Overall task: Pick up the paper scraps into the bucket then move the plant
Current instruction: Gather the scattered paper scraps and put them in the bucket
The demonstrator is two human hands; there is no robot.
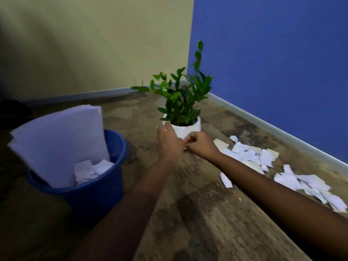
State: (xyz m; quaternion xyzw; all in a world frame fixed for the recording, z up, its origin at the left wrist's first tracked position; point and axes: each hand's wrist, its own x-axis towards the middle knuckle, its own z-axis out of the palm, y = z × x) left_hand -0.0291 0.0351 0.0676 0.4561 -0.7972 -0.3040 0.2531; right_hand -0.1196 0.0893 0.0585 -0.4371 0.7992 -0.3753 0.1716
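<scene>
A green plant in a white pot [189,129] stands on the floor near the corner of the room. My left hand [169,142] reaches to the pot's left side, with thumb and fingers lying against its wall. My right hand [202,146] is at the pot's lower front with its fingers curled; the blur hides whether it pinches anything. Torn white paper scraps [250,156] lie on the floor to the right of my right forearm, and a second heap of scraps [308,187] lies nearer the right edge. A blue bucket [98,191] stands at the left with large white sheets and crumpled paper inside.
A yellow wall [94,44] and a blue wall [273,63] meet behind the plant, with a pale baseboard [273,129] along the blue one. The floor [197,213] is worn wood-look. A dark shape [13,113] sits at the far left.
</scene>
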